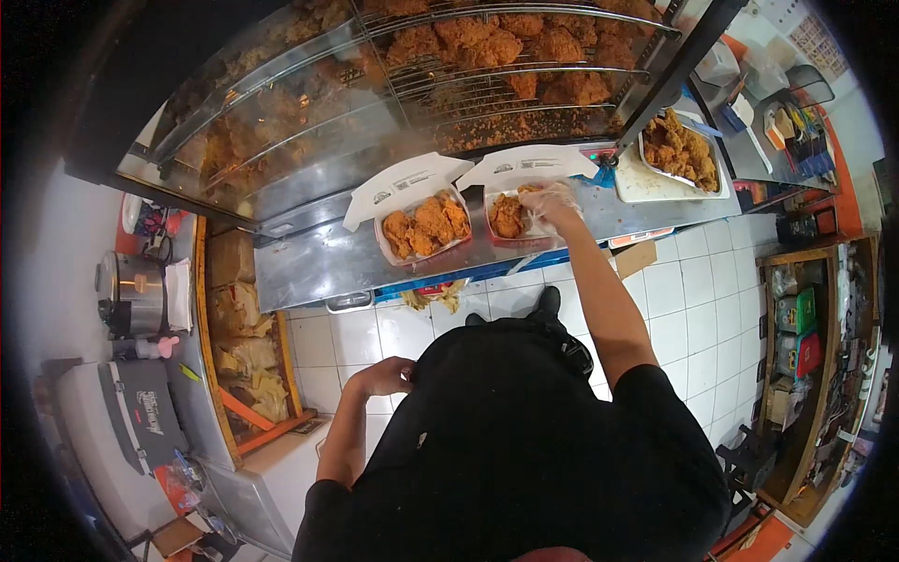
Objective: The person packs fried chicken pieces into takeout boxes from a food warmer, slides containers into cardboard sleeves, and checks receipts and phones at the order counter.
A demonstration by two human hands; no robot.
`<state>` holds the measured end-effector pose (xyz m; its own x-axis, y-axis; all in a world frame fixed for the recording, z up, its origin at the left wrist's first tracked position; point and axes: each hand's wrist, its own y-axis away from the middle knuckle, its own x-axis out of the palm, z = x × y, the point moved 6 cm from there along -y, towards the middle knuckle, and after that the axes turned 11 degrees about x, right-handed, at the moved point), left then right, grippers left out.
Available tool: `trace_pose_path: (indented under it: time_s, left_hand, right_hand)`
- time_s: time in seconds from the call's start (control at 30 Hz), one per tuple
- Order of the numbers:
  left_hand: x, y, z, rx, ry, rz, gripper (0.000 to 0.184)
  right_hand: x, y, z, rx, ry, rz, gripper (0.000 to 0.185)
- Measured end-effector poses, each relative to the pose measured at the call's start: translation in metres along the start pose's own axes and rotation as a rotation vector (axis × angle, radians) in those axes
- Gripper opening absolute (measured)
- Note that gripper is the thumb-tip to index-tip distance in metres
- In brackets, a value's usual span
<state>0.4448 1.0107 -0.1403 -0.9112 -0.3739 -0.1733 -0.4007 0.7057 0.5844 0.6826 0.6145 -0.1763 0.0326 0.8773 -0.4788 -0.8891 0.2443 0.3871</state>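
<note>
My right hand (pixel 554 203), in a clear plastic glove, reaches into the right-hand open paper box (pixel 524 244). Its fingers are closed on a piece of fried chicken (pixel 529 189) at the box's far side; the glove partly hides their grip. Another piece of fried chicken (pixel 507 217) lies to the left in that box. Beside it stands a second open box (pixel 429 259), holding several pieces of fried chicken (pixel 428 228), its white lid (pixel 412 184) folded back. My left hand (pixel 384 377) is bare and low beside my black shirt, its fingers curled, with nothing visible in them.
Both boxes stand on a narrow metal counter (pixel 323 263) below a glass display warmer (pixel 393 117) full of fried chicken. To the right, a metal tray of fried chicken (pixel 682 155) rests on a white cutting board (pixel 646 183). A steel pot (pixel 136 290) stands at left, shelves (pixel 796 412) at right.
</note>
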Motion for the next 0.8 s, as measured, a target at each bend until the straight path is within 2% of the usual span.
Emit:
trace_pose_path:
  time_s: [0.03, 0.1, 0.13, 0.2, 0.27, 0.33, 0.4, 0.43, 0.47, 0.53, 0.57, 0.6, 0.63, 0.67, 0.7, 0.73, 0.77, 0.8]
  left_hand:
    - [0.001, 0.001, -0.002, 0.018, 0.033, -0.027, 0.032]
    - [0.005, 0.001, 0.001, 0.039, 0.071, -0.059, 0.033]
    - [0.007, 0.001, 0.008, 0.029, 0.043, -0.073, 0.034]
    - [0.011, 0.002, 0.008, 0.018, 0.02, -0.087, 0.035]
    - [0.012, 0.004, -0.004, 0.033, 0.141, -0.109, 0.033]
    - [0.012, 0.003, -0.002, 0.033, 0.099, -0.106, 0.033]
    - [0.015, -0.003, 0.007, 0.027, 0.06, -0.112, 0.033]
    - [0.021, -0.01, 0.016, 0.093, 0.09, -0.071, 0.034]
    - [0.022, -0.008, 0.024, 0.15, 0.121, -0.071, 0.035]
    - [0.019, -0.016, 0.022, 0.034, -0.012, -0.001, 0.041]
    - [0.016, -0.025, 0.032, 0.08, 0.007, -0.086, 0.05]
    - [0.008, -0.038, 0.036, 0.228, 0.019, -0.038, 0.057]
    - [-0.002, -0.059, 0.04, 0.383, -0.031, -0.011, 0.058]
    - [-0.025, -0.058, 0.013, 0.491, -0.022, -0.173, 0.048]
    - [-0.049, -0.054, -0.015, 0.6, -0.031, -0.343, 0.039]
    - [-0.075, -0.049, -0.04, 0.698, -0.056, -0.511, 0.032]
    - [-0.091, -0.049, -0.051, 0.7, -0.1, -0.632, 0.032]
    - [-0.105, -0.061, -0.062, 0.702, -0.152, -0.732, 0.033]
  right_hand:
    - [0.016, -0.031, -0.031, -0.107, -0.139, 0.053, 0.05]
    - [0.023, -0.036, -0.034, -0.217, -0.272, 0.11, 0.046]
    - [0.024, -0.014, -0.031, -0.004, -0.367, 0.093, 0.038]
    - [0.025, 0.025, -0.016, 0.212, -0.456, 0.077, 0.03]
    - [0.01, 0.049, 0.016, 0.053, 0.09, -0.217, 0.044]
    - [0.006, 0.073, 0.05, -0.257, 0.534, -0.216, 0.048]
    - [0.0, 0.059, 0.033, -0.154, 0.418, -0.333, 0.052]
    - [0.002, 0.056, 0.031, -0.225, 0.494, -0.399, 0.051]
    - [0.01, 0.057, 0.039, -0.314, 0.635, -0.287, 0.054]
    - [0.023, 0.069, 0.05, -0.53, 0.864, -0.054, 0.061]
    - [0.025, 0.061, 0.03, -0.625, 0.902, -0.144, 0.072]
    - [0.022, 0.079, 0.065, -0.183, 1.159, 0.059, 0.086]
    - [0.008, 0.076, 0.051, -0.276, 1.102, -0.001, 0.081]
    - [-0.006, 0.059, 0.022, -0.279, 0.745, 0.009, 0.075]
    - [-0.02, 0.032, -0.009, -0.133, -0.182, 0.151, 0.07]
    - [-0.018, 0.02, -0.018, -0.037, -0.689, 0.262, 0.064]
    - [-0.009, 0.02, -0.02, -0.016, -0.836, 0.398, 0.059]
    - [0.004, 0.054, 0.004, -0.108, -0.693, 0.517, 0.06]
